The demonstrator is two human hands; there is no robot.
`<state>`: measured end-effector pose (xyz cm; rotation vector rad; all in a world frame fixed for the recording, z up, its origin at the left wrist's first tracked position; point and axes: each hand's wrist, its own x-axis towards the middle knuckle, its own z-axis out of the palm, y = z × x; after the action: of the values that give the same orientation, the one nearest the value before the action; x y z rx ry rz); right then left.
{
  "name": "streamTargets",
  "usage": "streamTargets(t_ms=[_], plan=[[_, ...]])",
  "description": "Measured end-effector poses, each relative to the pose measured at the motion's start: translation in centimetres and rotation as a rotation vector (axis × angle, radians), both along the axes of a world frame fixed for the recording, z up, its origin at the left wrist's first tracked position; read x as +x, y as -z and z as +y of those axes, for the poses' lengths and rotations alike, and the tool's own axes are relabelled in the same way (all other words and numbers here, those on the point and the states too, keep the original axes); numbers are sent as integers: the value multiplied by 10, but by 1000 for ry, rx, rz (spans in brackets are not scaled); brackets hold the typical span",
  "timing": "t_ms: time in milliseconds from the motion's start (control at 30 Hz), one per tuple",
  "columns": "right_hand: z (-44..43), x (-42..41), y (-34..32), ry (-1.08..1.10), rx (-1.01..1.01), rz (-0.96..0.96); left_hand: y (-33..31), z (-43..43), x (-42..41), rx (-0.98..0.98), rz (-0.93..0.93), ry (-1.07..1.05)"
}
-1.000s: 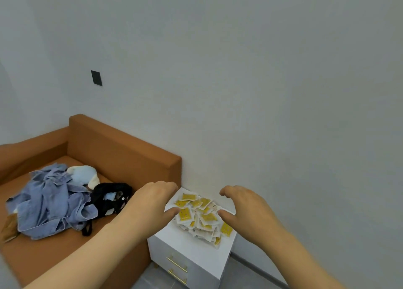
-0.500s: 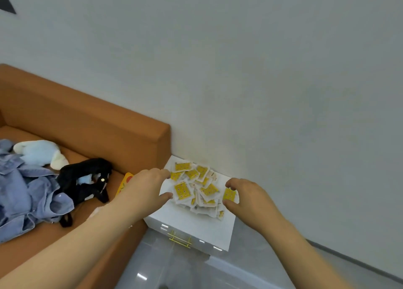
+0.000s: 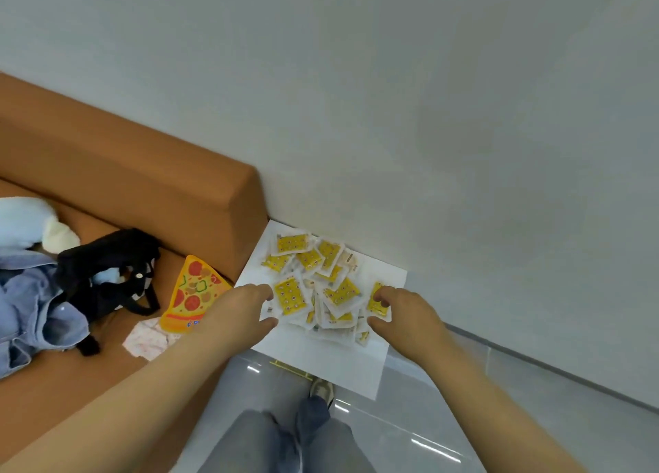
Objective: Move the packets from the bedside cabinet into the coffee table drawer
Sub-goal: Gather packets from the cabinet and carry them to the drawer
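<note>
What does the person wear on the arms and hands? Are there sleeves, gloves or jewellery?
Nothing. The left hand and right hand have no gloves, and no ring, watch or bracelet is visible. The left arm and right arm are bare to the frame edge, with no sleeve in view.

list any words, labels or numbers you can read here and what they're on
No text can be read.
Packets: yellow panels with red marks, print too blurred to read.
Pizza toy: small blue marks near its lower edge, too small to read.
</note>
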<state>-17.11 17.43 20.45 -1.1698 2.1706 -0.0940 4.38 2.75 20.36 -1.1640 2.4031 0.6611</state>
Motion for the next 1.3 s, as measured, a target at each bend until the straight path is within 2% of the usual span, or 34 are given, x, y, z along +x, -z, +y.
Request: streamTargets(t_ms=[333,700,967,1133,1300], plan=[[-26,-15,90,179,82,-157,94,-45,-17,155,-100,-91],[-69,-27,195,279,183,-169,188,-75,-41,223,-193,-55],[-93,-31,257,314,274,-204,241,-81,-46,297,-199,-176],[-98,-28,276,371,357,-137,261,-79,-49,288,-192,-235],[-100,-27,278,432,362,-152,269,-78,-50,298,-200,-240]])
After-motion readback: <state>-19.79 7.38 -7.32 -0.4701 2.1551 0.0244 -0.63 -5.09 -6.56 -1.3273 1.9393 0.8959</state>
